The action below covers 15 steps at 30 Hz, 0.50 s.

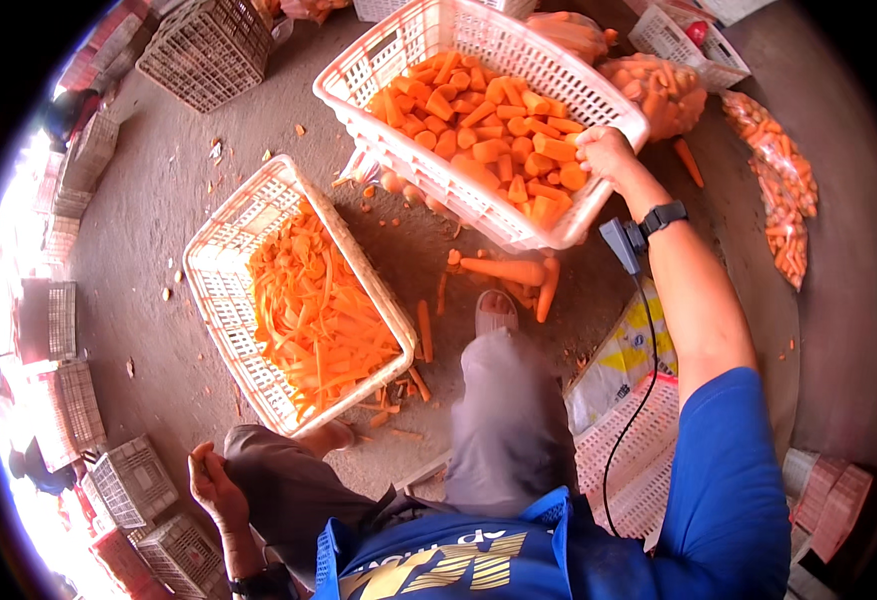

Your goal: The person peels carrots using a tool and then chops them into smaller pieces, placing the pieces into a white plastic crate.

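From up on the head, one wide, round view looks down past the close shirt (603,550) to the left hand (220,492), right hand (608,156) and floor (143,320)

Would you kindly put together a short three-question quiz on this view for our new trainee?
1. Which hand is at the basket of carrot chunks?
2. How is the carrot in the basket lower in the picture mostly cut?
A. Not at all, whole
B. Cubes
C. Thin strips
3. True or false: the left hand is inside that lower basket.

Key:
1. The right hand.
2. C
3. False; the left hand is outside it.
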Each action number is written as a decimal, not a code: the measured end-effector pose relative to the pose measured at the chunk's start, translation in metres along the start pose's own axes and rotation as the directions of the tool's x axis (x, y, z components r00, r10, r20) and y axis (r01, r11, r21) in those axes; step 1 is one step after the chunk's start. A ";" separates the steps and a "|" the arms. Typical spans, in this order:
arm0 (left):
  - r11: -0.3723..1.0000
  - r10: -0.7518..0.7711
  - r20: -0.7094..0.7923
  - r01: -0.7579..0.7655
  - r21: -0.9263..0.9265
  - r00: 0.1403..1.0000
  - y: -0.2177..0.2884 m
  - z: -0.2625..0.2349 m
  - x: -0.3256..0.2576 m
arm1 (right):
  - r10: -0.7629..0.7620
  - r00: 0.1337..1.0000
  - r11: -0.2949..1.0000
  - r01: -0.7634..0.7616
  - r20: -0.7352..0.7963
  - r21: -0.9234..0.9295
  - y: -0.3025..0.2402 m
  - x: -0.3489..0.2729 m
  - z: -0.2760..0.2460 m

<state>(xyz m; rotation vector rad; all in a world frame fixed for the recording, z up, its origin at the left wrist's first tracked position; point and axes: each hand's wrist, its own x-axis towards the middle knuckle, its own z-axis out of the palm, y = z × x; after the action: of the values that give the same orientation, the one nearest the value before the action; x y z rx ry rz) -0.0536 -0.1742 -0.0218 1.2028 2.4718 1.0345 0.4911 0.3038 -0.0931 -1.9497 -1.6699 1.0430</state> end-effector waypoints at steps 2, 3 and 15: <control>0.999 -0.029 0.001 0.029 0.025 1.000 0.002 -0.005 0.000 | -0.134 0.989 0.925 0.100 -0.068 -0.366 -0.010 0.018 0.017; 0.999 -0.042 -0.001 0.042 0.034 0.999 0.004 -0.006 -0.001 | -0.135 0.990 0.924 0.106 -0.052 -0.367 -0.013 0.025 0.026; 0.996 -0.084 0.039 0.082 0.042 0.996 0.011 -0.004 0.007 | -0.055 0.998 0.557 0.051 0.024 -0.829 -0.018 0.029 0.062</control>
<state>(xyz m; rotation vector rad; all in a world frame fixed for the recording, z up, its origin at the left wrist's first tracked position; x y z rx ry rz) -0.0533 -0.1664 -0.0104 1.1111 2.4990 0.9339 0.4347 0.3242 -0.1299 -2.3665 -2.4952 0.1431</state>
